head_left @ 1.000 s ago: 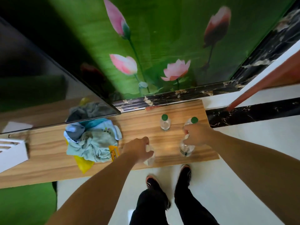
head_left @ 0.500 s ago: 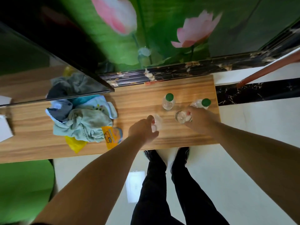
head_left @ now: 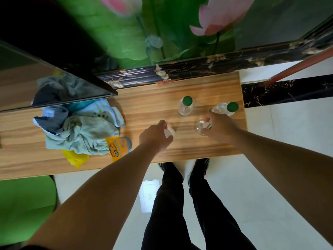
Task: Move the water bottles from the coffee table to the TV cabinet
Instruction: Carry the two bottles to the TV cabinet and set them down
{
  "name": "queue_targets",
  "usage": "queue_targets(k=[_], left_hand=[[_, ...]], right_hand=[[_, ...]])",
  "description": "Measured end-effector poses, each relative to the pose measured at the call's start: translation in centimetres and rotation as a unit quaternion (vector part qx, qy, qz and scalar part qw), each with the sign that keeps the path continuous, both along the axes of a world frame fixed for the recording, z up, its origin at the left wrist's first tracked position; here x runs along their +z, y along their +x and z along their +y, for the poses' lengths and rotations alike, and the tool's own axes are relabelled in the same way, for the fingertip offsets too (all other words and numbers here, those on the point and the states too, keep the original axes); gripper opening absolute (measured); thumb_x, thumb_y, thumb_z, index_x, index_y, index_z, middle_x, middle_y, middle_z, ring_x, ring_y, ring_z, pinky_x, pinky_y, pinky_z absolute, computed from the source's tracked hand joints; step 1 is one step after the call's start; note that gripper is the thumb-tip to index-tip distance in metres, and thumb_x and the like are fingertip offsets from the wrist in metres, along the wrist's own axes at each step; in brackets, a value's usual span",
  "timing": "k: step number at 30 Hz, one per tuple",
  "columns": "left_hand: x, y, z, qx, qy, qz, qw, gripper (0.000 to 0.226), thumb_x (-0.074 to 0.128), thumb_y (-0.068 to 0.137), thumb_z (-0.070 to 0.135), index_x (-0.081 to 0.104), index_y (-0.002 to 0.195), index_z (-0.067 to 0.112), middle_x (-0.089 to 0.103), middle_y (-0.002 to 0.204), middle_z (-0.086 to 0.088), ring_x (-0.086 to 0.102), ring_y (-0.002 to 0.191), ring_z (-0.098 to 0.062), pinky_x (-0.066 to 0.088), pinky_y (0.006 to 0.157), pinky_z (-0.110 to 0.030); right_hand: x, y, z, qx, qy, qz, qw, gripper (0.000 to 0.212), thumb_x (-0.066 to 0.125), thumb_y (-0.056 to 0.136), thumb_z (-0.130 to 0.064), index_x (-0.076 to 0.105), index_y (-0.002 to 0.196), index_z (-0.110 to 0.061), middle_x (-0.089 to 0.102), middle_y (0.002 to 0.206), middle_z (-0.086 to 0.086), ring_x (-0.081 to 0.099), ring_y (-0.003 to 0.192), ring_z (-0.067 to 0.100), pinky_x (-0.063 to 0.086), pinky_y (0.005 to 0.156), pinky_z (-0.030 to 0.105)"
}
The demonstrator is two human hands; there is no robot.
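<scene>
The left hand (head_left: 155,137) is curled around a small clear plastic water bottle (head_left: 169,132) on the long wooden TV cabinet top (head_left: 147,109). Its fingers wrap the bottle, and only a bit of it peeks out. The right hand (head_left: 219,128) grips two bottles at once: a clear bottle with a label (head_left: 201,126) and a clear bottle with a green cap (head_left: 227,108). Another green-capped clear bottle (head_left: 186,106) stands alone near them. A pile of blue and grey cloths (head_left: 79,127) lies well to the left.
</scene>
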State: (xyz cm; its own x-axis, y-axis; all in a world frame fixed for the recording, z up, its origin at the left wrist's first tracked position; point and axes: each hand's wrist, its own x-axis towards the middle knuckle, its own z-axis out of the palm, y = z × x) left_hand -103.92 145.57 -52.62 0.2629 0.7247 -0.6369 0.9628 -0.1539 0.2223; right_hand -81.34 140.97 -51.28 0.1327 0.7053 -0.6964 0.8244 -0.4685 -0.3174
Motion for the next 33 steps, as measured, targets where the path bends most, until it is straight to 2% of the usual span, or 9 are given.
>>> queue_targets(k=[3,6,13,17,21,25,29,33], left_hand=[[-0.3,-0.4,0.3,0.002,-0.007,0.017,1.000,0.038,0.059,0.080,0.044,0.046,0.112,0.027,0.064,0.105,-0.004,0.061,0.095,-0.031,0.039,0.066,-0.032],[-0.1,-0.8,0.5,-0.003,-0.015,0.025,1.000,0.039,0.060,0.077,0.039,0.045,0.112,0.029,0.064,0.105,-0.004,0.061,0.094,-0.031,0.037,0.063,-0.032],[1.5,-1.0,1.3,-0.035,-0.019,0.036,0.999,0.046,0.061,0.075,0.033,0.042,0.116,0.032,0.063,0.102,-0.002,0.060,0.091,-0.029,0.038,0.064,-0.031],[3.4,-0.5,2.4,-0.043,-0.017,0.050,0.998,0.037,0.061,0.075,0.033,0.051,0.111,0.031,0.062,0.105,-0.002,0.059,0.095,-0.027,0.038,0.067,-0.031],[7.1,0.9,4.7,-0.051,0.006,0.032,0.998,0.023,0.060,0.078,0.033,0.058,0.101,0.030,0.063,0.107,-0.001,0.058,0.096,-0.025,0.038,0.069,-0.030],[12.4,3.3,7.7,-0.059,0.066,-0.005,0.996,0.022,0.057,0.080,0.035,0.059,0.101,0.027,0.062,0.109,-0.003,0.058,0.100,-0.027,0.039,0.070,-0.031],[17.6,5.5,8.6,-0.060,0.104,-0.054,0.991,0.023,0.055,0.081,0.033,0.060,0.101,0.023,0.064,0.108,-0.008,0.059,0.099,-0.031,0.043,0.071,-0.033],[21.3,7.4,7.2,-0.053,0.129,-0.077,0.987,0.026,0.054,0.084,0.032,0.057,0.109,0.024,0.065,0.110,-0.008,0.061,0.097,-0.031,0.045,0.072,-0.033]], right_hand=[[-0.5,-0.5,-0.3,0.014,0.018,0.006,1.000,0.038,0.067,0.082,-0.033,0.050,0.115,-0.021,0.061,0.106,0.006,0.060,0.090,0.026,0.052,0.079,0.042],[-0.4,-0.8,-0.3,0.022,0.024,-0.016,0.999,0.044,0.066,0.082,-0.029,0.048,0.123,-0.023,0.057,0.109,0.006,0.059,0.092,0.025,0.051,0.076,0.038],[0.7,-0.5,-0.5,-0.011,0.017,-0.034,0.999,0.053,0.062,0.085,-0.032,0.043,0.133,-0.020,0.056,0.124,0.009,0.059,0.105,0.030,0.053,0.079,0.042],[2.6,-0.2,-0.3,-0.032,0.029,-0.029,0.999,0.053,0.062,0.085,-0.035,0.042,0.132,-0.021,0.051,0.126,0.009,0.059,0.103,0.030,0.052,0.077,0.039],[6.1,0.1,0.3,-0.044,0.073,-0.015,0.996,0.048,0.064,0.083,-0.034,0.045,0.125,-0.021,0.045,0.123,0.008,0.051,0.088,0.023,0.044,0.069,0.033],[11.3,1.2,1.2,-0.043,0.105,-0.021,0.993,0.051,0.064,0.084,-0.034,0.044,0.130,-0.023,0.045,0.128,0.007,0.055,0.102,0.028,0.047,0.078,0.036],[16.6,3.5,2.3,-0.025,0.137,-0.033,0.990,0.047,0.062,0.084,-0.030,0.045,0.127,-0.022,0.044,0.127,0.009,0.056,0.104,0.028,0.050,0.088,0.043],[20.8,6.4,2.9,0.004,0.166,-0.031,0.986,0.054,0.063,0.081,-0.033,0.042,0.130,-0.025,0.041,0.122,0.006,0.057,0.100,0.030,0.049,0.087,0.043]])
